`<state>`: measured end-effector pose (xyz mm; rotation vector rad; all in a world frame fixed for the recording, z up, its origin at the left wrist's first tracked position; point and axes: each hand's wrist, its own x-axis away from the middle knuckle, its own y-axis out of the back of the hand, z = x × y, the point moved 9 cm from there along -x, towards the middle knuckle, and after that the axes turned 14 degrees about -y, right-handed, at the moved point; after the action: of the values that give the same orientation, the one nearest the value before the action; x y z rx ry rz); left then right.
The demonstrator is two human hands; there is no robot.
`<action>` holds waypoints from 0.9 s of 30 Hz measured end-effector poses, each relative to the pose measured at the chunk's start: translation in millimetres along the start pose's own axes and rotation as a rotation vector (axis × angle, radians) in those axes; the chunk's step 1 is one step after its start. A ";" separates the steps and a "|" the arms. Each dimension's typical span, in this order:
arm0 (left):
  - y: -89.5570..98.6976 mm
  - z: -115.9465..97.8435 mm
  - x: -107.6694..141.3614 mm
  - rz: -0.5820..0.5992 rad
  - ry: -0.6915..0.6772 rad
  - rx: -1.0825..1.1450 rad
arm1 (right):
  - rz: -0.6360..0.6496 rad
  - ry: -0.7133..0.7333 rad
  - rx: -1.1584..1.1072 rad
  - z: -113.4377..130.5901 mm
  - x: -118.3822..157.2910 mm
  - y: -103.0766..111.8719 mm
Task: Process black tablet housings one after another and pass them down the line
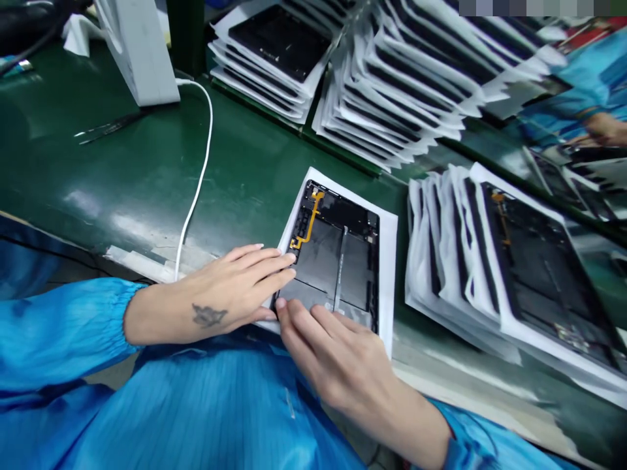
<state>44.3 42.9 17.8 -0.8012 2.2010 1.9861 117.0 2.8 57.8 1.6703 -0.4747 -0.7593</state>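
An opened tablet housing (321, 258), dark inside, lies on a white sheet (388, 261) at the table's front edge. An orange flex cable (313, 222) runs along its left side, and a thin grey strip (339, 267) runs down its middle. My left hand (230, 287) lies flat with fingers stretched out, their tips over the housing's left edge. My right hand (337, 352) bends over the near end of the housing. Its fingers are curled together, thumb and forefinger by the near left corner. Whatever they pinch is hidden.
Stacks of dark housings with white sheets (392, 91) stand at the back. Another leaning row (445, 254) is to the right. On the left are a white device stand (142, 59), its white cable (208, 143) and tweezers (110, 127). A co-worker's hand (607, 127) shows far right.
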 end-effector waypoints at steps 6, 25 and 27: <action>-3.3 -0.2 2.3 -0.015 0.005 -0.021 | 0.016 0.017 -0.012 0.0 2.0 -1.1; 9.2 -3.1 14.4 0.019 0.014 -0.134 | -0.301 -0.349 -0.270 -42.8 36.7 1.9; 17.4 -6.9 20.1 -0.043 0.012 -0.134 | -0.451 -0.589 -0.436 -57.8 57.3 14.7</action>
<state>21.7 30.3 26.9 -0.8696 2.0562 2.1320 199.3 1.5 65.2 1.1314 -0.2987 -1.5851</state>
